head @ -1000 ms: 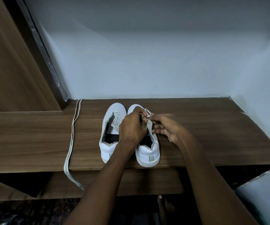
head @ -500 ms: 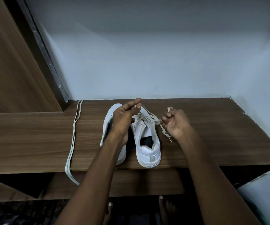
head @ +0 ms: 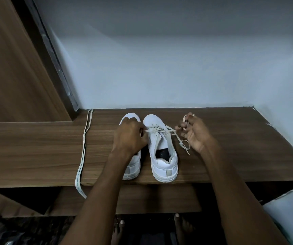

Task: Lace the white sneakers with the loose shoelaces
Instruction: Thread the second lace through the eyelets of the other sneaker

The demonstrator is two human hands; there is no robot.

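White sneakers (head: 161,147) sit at the shelf's (head: 36,149) front edge; left hand (head: 129,137) and right hand (head: 194,133) each pinch 1 end of the lace (head: 170,129) (pulling opposite ways, probably to even it).

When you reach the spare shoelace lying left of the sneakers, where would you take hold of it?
Probably pinch the spare shoelace mid-length from above: there it lies flat, doubled and straight on the wooden shelf, away from the left sneaker. Its near loop hangs off the front edge.

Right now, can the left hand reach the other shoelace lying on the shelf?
Probably yes. The spare shoelace lies in the open on the left, nothing between, but the left hand is pinching the right sneaker's lace.
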